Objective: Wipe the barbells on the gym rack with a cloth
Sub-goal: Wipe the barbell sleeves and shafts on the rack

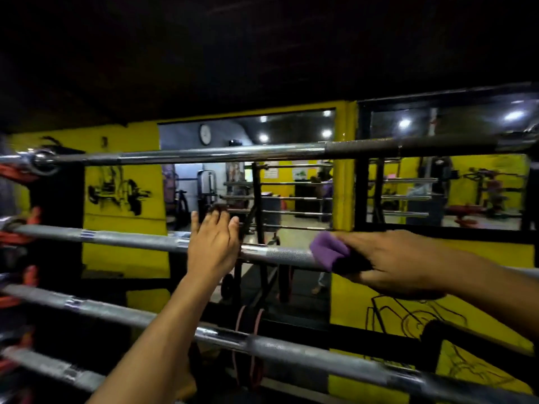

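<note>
Along the second barbell (pixel 280 253) down the gym rack, the right hand (pixel 390 263) grips a purple cloth (pixel 328 250) wrapped against the shaft, so wiping looks under way, while the left hand (pixel 213 243), fingers straight and spread, rests on the same bar just beside it. Next the cloth probably needs sliding along the knurled length. Barbells above (pixel 233 154) and below (pixel 291 349) stand well apart, leaving room; the mirror (pixel 291 199) lies behind.

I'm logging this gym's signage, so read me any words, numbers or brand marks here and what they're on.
None can be read.
Wall clock: numerals too small and blurred.
Posters in the mirror: print too blurred.
Black drawings on the yellow wall: artwork, no letters.
Barbells: no legible markings.
</note>
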### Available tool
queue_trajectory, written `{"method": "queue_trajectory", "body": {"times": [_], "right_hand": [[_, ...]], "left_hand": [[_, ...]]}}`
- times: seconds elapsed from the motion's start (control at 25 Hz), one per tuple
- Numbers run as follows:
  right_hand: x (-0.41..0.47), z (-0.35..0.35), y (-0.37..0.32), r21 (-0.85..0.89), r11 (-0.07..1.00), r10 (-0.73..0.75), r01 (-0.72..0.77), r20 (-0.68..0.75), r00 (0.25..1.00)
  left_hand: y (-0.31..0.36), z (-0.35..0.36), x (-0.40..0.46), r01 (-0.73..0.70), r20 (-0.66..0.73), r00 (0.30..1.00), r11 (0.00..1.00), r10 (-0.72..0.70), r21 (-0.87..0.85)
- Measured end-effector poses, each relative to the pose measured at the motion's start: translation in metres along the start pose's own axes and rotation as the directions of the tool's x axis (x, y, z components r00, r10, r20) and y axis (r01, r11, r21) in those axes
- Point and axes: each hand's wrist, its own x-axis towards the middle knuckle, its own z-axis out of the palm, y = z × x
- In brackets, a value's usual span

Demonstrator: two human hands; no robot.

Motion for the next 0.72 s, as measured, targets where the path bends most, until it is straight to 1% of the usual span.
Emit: {"method": "queue_trajectory", "body": {"times": [0.08, 0.2, 0.32, 0.4, 0.48, 0.56, 0.64, 0.72], "right_hand": [[0.039, 0.006, -0.024, -0.001, 0.994, -0.114, 0.114, 0.012, 0.993], [0.081, 0.014, -0.055, -0.02, 0.967, -0.253, 0.253, -0.021, 0.967], [0.063, 0.019, -0.046, -0.117, 0.927, -0.364, 0.355, -0.06, 0.93], [0.026, 0.02, -0.017, -0.181, 0.896, -0.424, 0.406, -0.077, 0.902], [-0.016, 0.016, 0.017, -0.187, 0.893, -0.426, 0.41, -0.055, 0.903], [-0.046, 0.008, 0.039, -0.197, 0.915, -0.353, 0.351, 0.027, 0.935], [-0.053, 0.006, 0.047, -0.225, 0.923, -0.305, 0.313, 0.067, 0.95], [-0.035, 0.007, 0.032, -0.218, 0.928, -0.298, 0.302, 0.052, 0.953]], "left_hand": [[-0.003, -0.003, -0.002, 0.032, 0.047, 0.998, 0.999, -0.032, 0.012], [0.0, -0.01, -0.004, 0.093, 0.104, 0.99, 0.995, -0.097, 0.041], [0.0, -0.009, -0.001, 0.124, 0.14, 0.981, 0.99, -0.132, 0.064], [0.001, -0.006, 0.002, 0.13, 0.115, 0.984, 0.989, -0.137, 0.071], [0.0, -0.003, 0.002, 0.13, 0.119, 0.983, 0.988, -0.139, 0.078], [-0.005, 0.002, 0.003, 0.096, 0.145, 0.983, 0.988, -0.113, 0.118], [-0.008, 0.004, 0.007, 0.081, 0.16, 0.981, 0.985, -0.105, 0.151], [-0.009, 0.006, 0.008, 0.089, 0.169, 0.979, 0.984, -0.115, 0.153]]}}
